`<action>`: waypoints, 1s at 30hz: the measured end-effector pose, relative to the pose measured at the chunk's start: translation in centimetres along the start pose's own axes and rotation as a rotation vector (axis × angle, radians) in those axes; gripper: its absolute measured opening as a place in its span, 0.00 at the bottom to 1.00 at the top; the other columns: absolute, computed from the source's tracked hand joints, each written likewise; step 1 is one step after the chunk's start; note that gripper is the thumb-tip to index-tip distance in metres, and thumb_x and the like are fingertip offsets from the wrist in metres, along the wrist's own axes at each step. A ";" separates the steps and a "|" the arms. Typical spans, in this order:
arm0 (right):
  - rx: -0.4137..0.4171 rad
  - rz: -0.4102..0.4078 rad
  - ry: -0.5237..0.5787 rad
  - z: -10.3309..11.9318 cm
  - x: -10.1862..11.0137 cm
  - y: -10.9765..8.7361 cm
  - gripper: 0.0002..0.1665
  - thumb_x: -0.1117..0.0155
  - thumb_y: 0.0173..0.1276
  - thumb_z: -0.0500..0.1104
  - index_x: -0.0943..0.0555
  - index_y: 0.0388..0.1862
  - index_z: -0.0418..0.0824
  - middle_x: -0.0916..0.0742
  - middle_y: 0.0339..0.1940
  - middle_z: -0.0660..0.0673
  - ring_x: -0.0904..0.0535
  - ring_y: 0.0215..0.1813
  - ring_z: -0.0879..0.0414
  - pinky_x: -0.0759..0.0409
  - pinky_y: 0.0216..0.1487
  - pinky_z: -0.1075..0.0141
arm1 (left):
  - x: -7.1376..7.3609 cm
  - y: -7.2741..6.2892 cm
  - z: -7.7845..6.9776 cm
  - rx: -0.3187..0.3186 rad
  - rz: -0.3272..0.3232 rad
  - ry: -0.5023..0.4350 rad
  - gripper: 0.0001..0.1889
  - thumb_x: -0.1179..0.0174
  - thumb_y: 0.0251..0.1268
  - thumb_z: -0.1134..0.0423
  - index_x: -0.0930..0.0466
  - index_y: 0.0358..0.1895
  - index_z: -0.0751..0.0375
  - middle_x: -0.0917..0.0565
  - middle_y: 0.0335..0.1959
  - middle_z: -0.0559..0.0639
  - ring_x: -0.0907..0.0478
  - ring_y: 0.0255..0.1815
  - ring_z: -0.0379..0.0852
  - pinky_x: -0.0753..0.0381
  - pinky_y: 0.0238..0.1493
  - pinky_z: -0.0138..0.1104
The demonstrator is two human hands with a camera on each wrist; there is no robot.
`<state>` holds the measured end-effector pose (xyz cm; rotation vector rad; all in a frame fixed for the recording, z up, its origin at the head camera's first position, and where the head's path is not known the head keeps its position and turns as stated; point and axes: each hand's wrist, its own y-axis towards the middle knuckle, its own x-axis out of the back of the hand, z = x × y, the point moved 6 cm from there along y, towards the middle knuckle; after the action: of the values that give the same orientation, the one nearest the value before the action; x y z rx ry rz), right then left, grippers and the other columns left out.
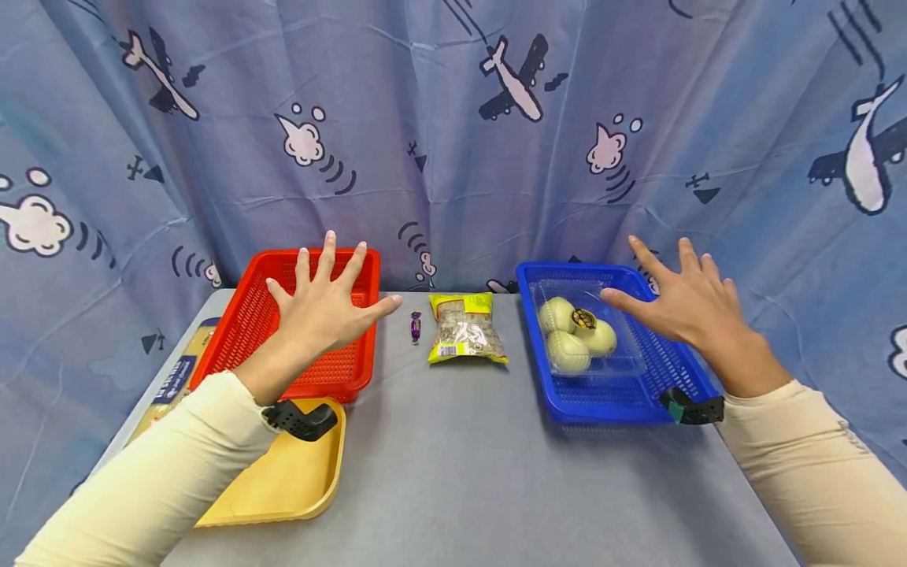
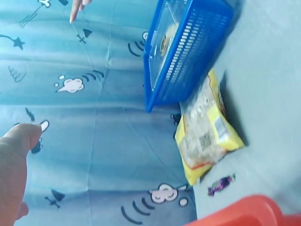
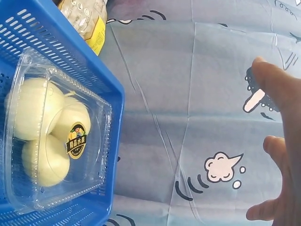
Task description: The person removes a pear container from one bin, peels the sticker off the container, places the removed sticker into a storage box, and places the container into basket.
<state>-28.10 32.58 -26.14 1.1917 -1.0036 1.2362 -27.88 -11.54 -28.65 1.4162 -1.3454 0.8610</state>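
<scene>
My left hand (image 1: 322,307) is spread above the red basket (image 1: 364,370), fingers apart and holding nothing. On the other side, my right hand (image 1: 687,303) hovers with spread fingers over the far right part of the blue basket (image 1: 567,411). Inside that basket lies a clear plastic box (image 3: 96,165) of pale round fruit (image 1: 569,352) with a black label. Between the baskets, a yellow-edged clear bag (image 1: 466,327) lies on the table, its contents hard to make out. Just left of it is a small purple wrapped candy (image 1: 415,327).
A yellow tray (image 1: 329,472) sits in front of the red basket, partly under my left sleeve. At the table's left edge lies a flat package (image 1: 173,382) with a dark blue label. A blue patterned curtain (image 1: 453,157) hangs behind the grey table (image 1: 460,472).
</scene>
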 end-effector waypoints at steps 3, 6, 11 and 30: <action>0.003 -0.009 -0.007 -0.3 -0.1 0.0 0.56 0.53 0.60 0.79 0.63 0.79 0.62 0.59 0.72 0.20 0.62 0.66 0.16 0.59 0.54 0.22 | -0.5 -0.1 -0.8 -0.005 0.012 0.001 0.52 0.62 0.50 0.17 0.58 0.78 0.36 0.67 0.78 0.53 0.68 0.74 0.67 0.72 0.55 0.75; 0.009 -0.018 -0.013 -0.6 -0.1 0.0 0.56 0.53 0.60 0.79 0.63 0.79 0.62 0.57 0.72 0.20 0.59 0.66 0.16 0.57 0.54 0.22 | -1.0 -0.1 -1.4 -0.006 0.024 -0.007 0.52 0.61 0.50 0.17 0.59 0.78 0.36 0.67 0.78 0.52 0.67 0.74 0.66 0.71 0.56 0.74; 0.007 -0.021 -0.005 -1.0 -0.3 0.1 0.56 0.53 0.60 0.79 0.63 0.79 0.63 0.56 0.72 0.19 0.59 0.66 0.16 0.57 0.54 0.23 | -1.7 -0.1 -2.7 -0.008 0.034 -0.024 0.51 0.58 0.51 0.19 0.59 0.78 0.34 0.67 0.78 0.50 0.66 0.75 0.65 0.70 0.57 0.74; -0.032 -0.044 0.046 -3.3 -1.4 0.3 0.55 0.53 0.62 0.77 0.64 0.79 0.61 0.56 0.71 0.18 0.58 0.65 0.15 0.55 0.52 0.22 | -5.6 -0.1 -8.3 -0.095 0.009 -0.105 0.50 0.60 0.49 0.17 0.55 0.77 0.32 0.64 0.79 0.45 0.62 0.75 0.63 0.66 0.59 0.72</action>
<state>-28.71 35.65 -27.96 1.1501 -0.9554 1.2039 -27.56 -1.97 -31.58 1.3986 -1.4535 0.7272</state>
